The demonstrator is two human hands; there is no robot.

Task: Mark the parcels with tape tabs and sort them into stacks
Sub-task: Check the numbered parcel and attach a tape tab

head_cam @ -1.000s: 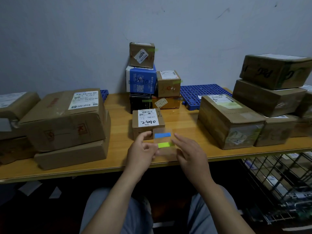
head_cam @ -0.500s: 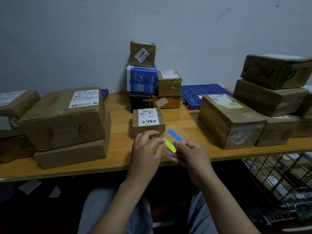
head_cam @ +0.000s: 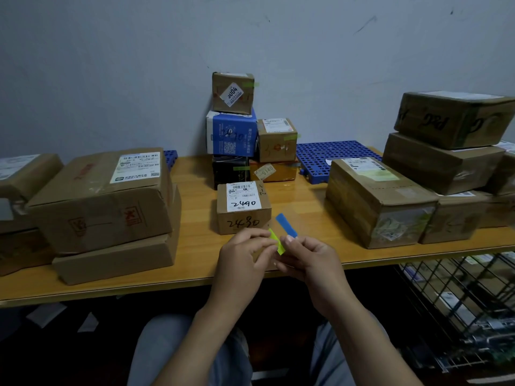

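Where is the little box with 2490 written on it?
In the head view the 2490 box sits centrally on the table, just beyond the left hand and right hand, in front of the black box.

Only one view here: a wide-angle cam on the person's head, tilted forward and down. It faces across the wooden table (head_cam: 195, 274) to the grey wall (head_cam: 111, 65), with parcel stacks fanning out left, centre and right. The left hand (head_cam: 242, 263) and right hand (head_cam: 312, 260) sit close, low centre, near enough to make out the clear tab sheet (head_cam: 278, 232) and its yellow-green tape tab (head_cam: 276, 243). The bottom of the frame catches the knees (head_cam: 167, 352) and a wire basket (head_cam: 459, 302) at lower right.
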